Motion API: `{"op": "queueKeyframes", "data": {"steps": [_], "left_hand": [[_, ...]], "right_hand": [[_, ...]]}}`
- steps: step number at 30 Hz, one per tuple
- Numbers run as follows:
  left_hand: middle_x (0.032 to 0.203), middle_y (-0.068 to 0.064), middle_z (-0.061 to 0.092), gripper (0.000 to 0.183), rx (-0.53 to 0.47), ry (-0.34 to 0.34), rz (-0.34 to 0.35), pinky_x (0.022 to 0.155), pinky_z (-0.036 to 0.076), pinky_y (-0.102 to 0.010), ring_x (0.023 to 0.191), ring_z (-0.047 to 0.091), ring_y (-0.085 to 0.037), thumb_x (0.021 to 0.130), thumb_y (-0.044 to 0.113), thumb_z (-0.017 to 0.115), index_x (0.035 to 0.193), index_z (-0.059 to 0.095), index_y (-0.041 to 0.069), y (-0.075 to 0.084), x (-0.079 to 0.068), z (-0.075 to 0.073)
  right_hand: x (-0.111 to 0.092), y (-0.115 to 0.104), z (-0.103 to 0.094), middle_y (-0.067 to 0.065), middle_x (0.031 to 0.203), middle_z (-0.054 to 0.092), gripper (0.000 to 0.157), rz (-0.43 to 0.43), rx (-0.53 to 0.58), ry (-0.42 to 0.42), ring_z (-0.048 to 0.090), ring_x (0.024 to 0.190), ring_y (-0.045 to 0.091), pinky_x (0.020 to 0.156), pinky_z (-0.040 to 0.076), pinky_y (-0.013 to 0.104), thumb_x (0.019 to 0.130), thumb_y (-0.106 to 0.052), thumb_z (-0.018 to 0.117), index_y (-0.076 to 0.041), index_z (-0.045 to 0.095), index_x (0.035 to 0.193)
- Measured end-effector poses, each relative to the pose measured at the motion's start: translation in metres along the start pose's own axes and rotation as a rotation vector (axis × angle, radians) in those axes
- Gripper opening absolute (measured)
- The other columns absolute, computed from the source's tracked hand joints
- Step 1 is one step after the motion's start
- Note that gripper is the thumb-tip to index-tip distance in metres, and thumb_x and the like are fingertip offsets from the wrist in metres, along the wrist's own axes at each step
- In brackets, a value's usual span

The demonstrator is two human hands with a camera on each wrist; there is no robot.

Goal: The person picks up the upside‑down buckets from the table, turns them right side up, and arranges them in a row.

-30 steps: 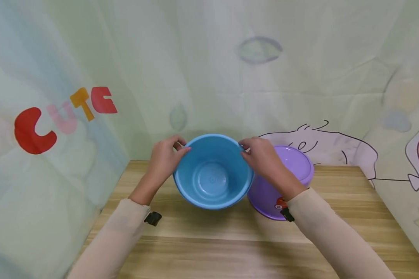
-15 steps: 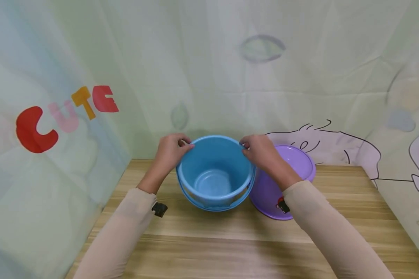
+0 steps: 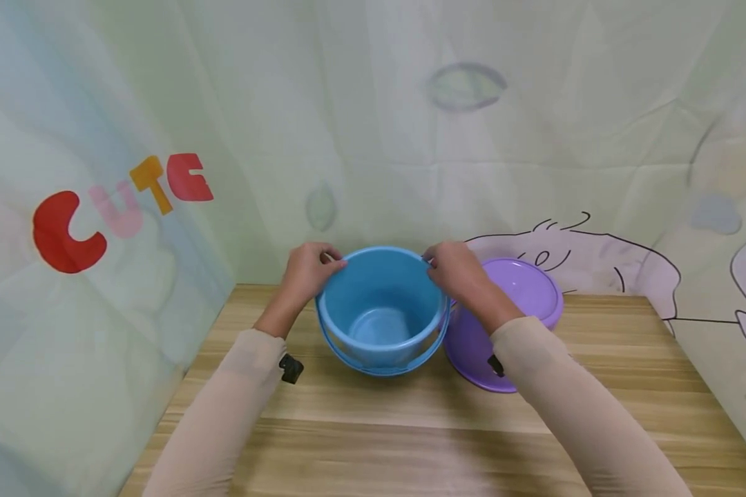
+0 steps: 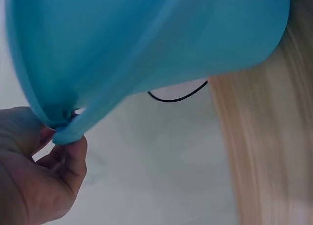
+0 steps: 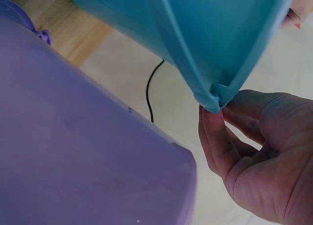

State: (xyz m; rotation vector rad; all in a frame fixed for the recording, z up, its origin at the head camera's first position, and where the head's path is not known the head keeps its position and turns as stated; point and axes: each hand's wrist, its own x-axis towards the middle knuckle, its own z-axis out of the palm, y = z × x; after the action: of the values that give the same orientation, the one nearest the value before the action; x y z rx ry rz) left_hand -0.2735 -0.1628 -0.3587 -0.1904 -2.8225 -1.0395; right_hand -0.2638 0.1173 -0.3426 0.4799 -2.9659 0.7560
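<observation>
In the head view a light blue plastic bucket (image 3: 379,324) stands with its mouth up and tilted toward me, its inside showing. My left hand (image 3: 307,273) pinches it at the left of its rim, thumb on the near side. On the opposite side my right hand (image 3: 456,273) pinches the rim. Its carrying handle (image 3: 382,371) lies down along the front wall, below the rim. In the left wrist view the fingers (image 4: 73,161) meet the rim where the handle joins. The right wrist view shows thumb and fingers (image 5: 220,137) at the matching joint.
A purple bucket (image 3: 472,338) stands upside down just right of the blue one, partly behind my right forearm. Both are on a wood-grain table (image 3: 379,442). A printed curtain (image 3: 373,124) closes off the back and sides.
The blue bucket's mouth has tipped away from me to stand more upright, and its handle now shows apart from the rim at the front. Both hands have kept their hold on the rim.
</observation>
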Motion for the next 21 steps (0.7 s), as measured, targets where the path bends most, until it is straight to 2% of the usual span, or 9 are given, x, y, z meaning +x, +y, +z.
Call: {"op": "queueKeyframes", "data": {"steps": [5, 12, 17, 21], "left_hand": [[0.095, -0.017, 0.074, 0.023, -0.007, 0.017, -0.003, 0.071, 0.060, -0.036, 0.081, 0.071, -0.029, 0.099, 0.024, 0.071, 0.108, 0.075, 0.002, -0.005, 0.002, 0.009], [0.103, -0.017, 0.075, 0.028, -0.007, 0.014, -0.014, 0.079, 0.063, -0.044, 0.090, 0.072, -0.032, 0.101, 0.024, 0.067, 0.115, 0.073, 0.001, -0.009, -0.003, 0.017], [0.126, -0.019, 0.070, 0.042, -0.051, 0.017, -0.005, 0.088, 0.061, -0.048, 0.107, 0.071, -0.035, 0.103, 0.032, 0.063, 0.131, 0.066, 0.001, -0.012, -0.012, 0.016], [0.145, -0.019, 0.059, 0.053, -0.082, 0.021, 0.001, 0.098, 0.057, -0.054, 0.126, 0.062, -0.039, 0.103, 0.038, 0.061, 0.141, 0.058, 0.002, -0.012, -0.023, 0.015]], "right_hand": [[0.002, 0.001, 0.005, 0.019, 0.113, 0.075, 0.028, 0.010, -0.030, 0.015, 0.072, 0.105, 0.034, 0.088, 0.062, 0.045, 0.097, -0.004, 0.063, 0.001, 0.073, 0.123], [0.001, 0.001, 0.009, 0.019, 0.116, 0.074, 0.029, 0.011, -0.059, -0.015, 0.072, 0.106, 0.033, 0.088, 0.062, 0.043, 0.098, -0.006, 0.063, 0.002, 0.071, 0.125], [-0.005, -0.004, 0.012, 0.022, 0.133, 0.066, 0.041, 0.008, -0.084, -0.055, 0.063, 0.124, 0.038, 0.102, 0.055, 0.049, 0.101, -0.017, 0.063, 0.004, 0.062, 0.137], [-0.019, -0.008, 0.017, 0.028, 0.147, 0.053, 0.057, 0.016, -0.019, -0.057, 0.052, 0.136, 0.044, 0.109, 0.048, 0.057, 0.101, -0.025, 0.063, 0.006, 0.049, 0.147]]}}
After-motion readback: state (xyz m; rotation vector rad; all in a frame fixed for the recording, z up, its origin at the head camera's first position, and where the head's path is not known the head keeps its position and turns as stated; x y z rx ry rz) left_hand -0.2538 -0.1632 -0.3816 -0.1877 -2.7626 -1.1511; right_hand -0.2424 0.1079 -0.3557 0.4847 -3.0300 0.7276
